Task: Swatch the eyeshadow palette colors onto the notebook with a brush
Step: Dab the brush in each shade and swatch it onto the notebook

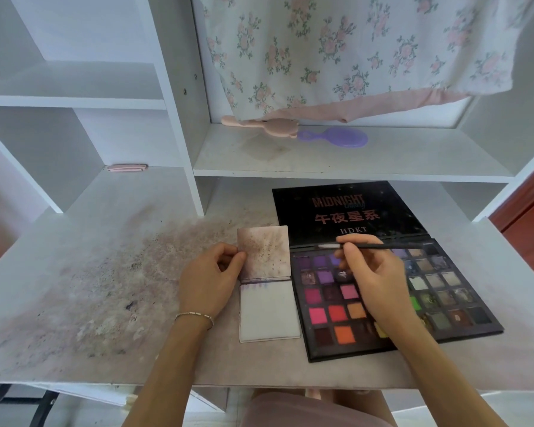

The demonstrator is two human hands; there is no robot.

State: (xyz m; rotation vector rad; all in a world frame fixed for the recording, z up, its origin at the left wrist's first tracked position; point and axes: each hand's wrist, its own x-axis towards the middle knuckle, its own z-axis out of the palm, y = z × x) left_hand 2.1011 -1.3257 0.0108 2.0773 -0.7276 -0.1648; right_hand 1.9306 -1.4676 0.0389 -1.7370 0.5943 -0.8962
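Lying open at center right of the frame on the white bench: an eyeshadow palette, black, flat and rectangular, its lid folded back with "MIDNIGHT" and "HDKT" lettering. Square pans in a grid, purples at upper left, pinks, reds and oranges at lower left, muted greys, greens and browns toward the right; several pans scraped and crumbly. Just left of it, touching its edge: a small square notebook, rounded corners, lower page pale and nearly blank with a faint purple streak along its top, upper page flipped up and smudged dusty pink-brown with dark specks.

Left hand, thin bracelet at the wrist, pinching the left edge of that raised page between thumb and fingers. Right hand gripping a slim black brush horizontally above the palette's top rows, pale tip pointing left toward the notebook.

Bench surface at left heavily dusted with pinkish-grey powder and dark crumbs. On the white shelf at upper center: a pink bear-shaped brush and a purple hairbrush, under a hanging floral cloth.
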